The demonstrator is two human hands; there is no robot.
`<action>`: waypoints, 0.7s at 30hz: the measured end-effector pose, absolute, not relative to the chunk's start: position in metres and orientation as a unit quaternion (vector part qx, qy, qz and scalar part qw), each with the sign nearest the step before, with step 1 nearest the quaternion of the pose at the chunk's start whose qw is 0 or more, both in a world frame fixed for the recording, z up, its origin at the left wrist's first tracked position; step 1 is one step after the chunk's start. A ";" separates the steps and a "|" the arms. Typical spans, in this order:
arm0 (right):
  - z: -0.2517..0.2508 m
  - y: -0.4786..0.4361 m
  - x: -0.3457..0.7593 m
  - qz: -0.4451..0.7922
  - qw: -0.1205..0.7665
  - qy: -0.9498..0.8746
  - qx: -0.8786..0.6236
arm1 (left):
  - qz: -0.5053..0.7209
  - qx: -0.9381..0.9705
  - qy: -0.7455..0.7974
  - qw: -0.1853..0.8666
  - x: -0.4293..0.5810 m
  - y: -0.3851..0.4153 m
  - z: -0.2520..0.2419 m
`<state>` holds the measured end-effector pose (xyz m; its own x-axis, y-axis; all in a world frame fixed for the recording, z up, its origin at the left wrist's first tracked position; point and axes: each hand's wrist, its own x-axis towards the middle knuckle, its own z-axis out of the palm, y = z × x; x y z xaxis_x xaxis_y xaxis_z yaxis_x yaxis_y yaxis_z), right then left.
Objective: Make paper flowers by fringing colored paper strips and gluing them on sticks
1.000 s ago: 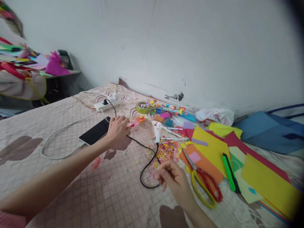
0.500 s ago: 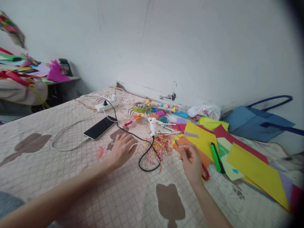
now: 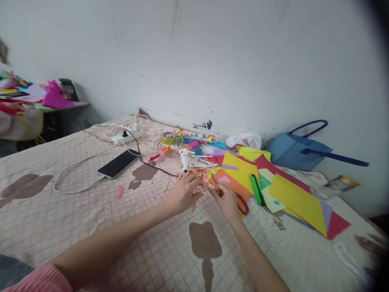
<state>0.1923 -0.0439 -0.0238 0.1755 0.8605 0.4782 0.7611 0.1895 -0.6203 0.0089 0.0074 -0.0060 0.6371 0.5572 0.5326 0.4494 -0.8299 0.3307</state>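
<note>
My left hand (image 3: 184,194) reaches over the pile of small paper scraps (image 3: 199,175), palm down, thumb apart from the fingers. It covers much of the pile, and I see nothing held in it. Close on its right, my right hand (image 3: 225,201) has thumb and fingers pinched together. Whatever is between those fingertips is too small to make out. Scissors with red handles (image 3: 244,205) lie beside and partly behind this hand, by the orange paper (image 3: 234,184). Just behind the pile stands a white glue gun (image 3: 184,159), its black cord running left.
A phone (image 3: 118,163) on a white cable lies left, near a power strip (image 3: 129,136). Tape (image 3: 168,138) sits at the back. To the right are a green cutter (image 3: 257,190), yellow sheets (image 3: 298,202) and a blue bag (image 3: 299,152) against the wall.
My left hand has moved right, from the bare cloth onto the scraps, near my right hand. The view has turned rightward. My right hand stays by the scissors, fingers still pinched.
</note>
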 end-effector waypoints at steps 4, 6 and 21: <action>-0.022 -0.050 0.179 0.131 0.430 -0.665 -0.596 | 0.300 0.920 0.247 0.058 0.008 0.003 -0.010; -0.021 -0.052 0.174 0.153 0.432 -0.665 -0.590 | 0.281 0.933 0.219 0.038 0.006 0.002 -0.010; 0.001 -0.063 0.230 -0.083 0.443 -0.591 -0.669 | 0.268 0.952 0.143 0.044 -0.007 -0.007 -0.010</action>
<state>0.2304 -0.0629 0.0013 0.2869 0.7171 0.6352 0.8649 0.0912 -0.4936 -0.0074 -0.0067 -0.0096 0.8158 0.2962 0.4968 0.2487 -0.9551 0.1611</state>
